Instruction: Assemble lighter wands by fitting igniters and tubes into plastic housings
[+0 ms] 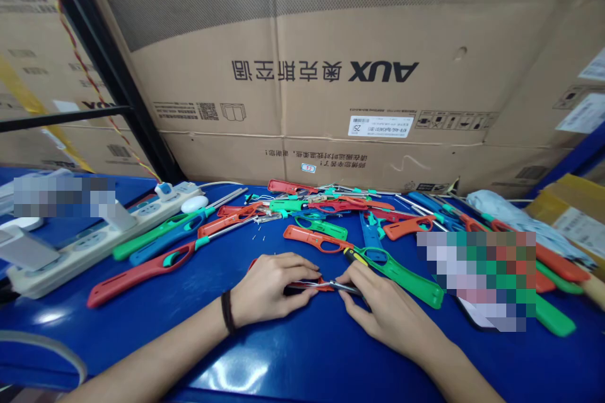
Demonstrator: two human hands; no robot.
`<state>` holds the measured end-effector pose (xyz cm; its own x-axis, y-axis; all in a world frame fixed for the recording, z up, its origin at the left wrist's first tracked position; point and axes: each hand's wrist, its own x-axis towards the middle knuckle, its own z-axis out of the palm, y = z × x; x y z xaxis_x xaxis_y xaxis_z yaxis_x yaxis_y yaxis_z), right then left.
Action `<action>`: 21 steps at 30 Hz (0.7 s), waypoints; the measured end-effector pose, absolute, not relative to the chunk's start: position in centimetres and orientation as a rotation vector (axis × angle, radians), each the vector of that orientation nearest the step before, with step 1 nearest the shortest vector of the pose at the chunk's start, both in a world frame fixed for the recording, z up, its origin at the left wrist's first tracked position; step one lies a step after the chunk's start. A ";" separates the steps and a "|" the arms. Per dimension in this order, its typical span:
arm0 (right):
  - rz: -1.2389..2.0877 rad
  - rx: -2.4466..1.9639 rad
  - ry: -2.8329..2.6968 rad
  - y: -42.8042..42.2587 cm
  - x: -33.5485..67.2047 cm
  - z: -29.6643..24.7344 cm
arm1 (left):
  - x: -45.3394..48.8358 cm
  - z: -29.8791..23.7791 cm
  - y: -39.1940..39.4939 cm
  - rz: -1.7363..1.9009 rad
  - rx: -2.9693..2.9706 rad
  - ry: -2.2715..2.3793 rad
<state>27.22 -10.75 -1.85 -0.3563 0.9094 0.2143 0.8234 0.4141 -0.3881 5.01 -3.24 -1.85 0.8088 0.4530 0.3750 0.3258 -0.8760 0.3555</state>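
My left hand presses down on a red lighter shell lying on the blue table, fingers curled over it. A dark band circles that wrist. My right hand pinches a thin metal tool with a yellow-and-black handle end, its tip meeting the red shell between the two hands. A green lighter shell lies just right of my right hand. An orange shell sits just beyond my fingers.
Several long lighters and shells in red, green and blue are scattered across the table's back half. A white power strip lies at left. A large cardboard box walls the back. Small screws lie loose.
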 end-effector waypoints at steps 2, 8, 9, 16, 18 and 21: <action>0.223 -1.487 -2.319 -10.8 27.3 -1.9 | 4.9 -1.9 -3.2 0.669 2.704 0.561; 0.040 -1.504 -2.419 -10.5 27.6 -2.2 | 4.6 -2.4 -3.0 0.667 2.628 0.617; 0.036 -1.501 -2.425 -10.5 27.7 -2.2 | 4.6 -2.5 -2.9 0.666 2.627 0.610; 0.075 -1.493 -2.404 -10.5 27.7 -2.2 | 4.5 -2.7 -2.8 0.716 2.575 0.549; 0.084 -1.493 -2.398 -10.5 27.8 -2.3 | 4.5 -2.7 -2.7 0.714 2.562 0.558; 0.074 -1.501 -2.398 -10.5 27.9 -2.5 | 4.5 -2.7 -2.7 0.715 2.543 0.607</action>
<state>27.86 -10.47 -2.46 -0.4029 0.8852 0.2328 0.8691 0.4497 -0.2060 4.51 -2.70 -2.68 0.7714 0.5112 0.3789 0.2905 -0.8127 0.5050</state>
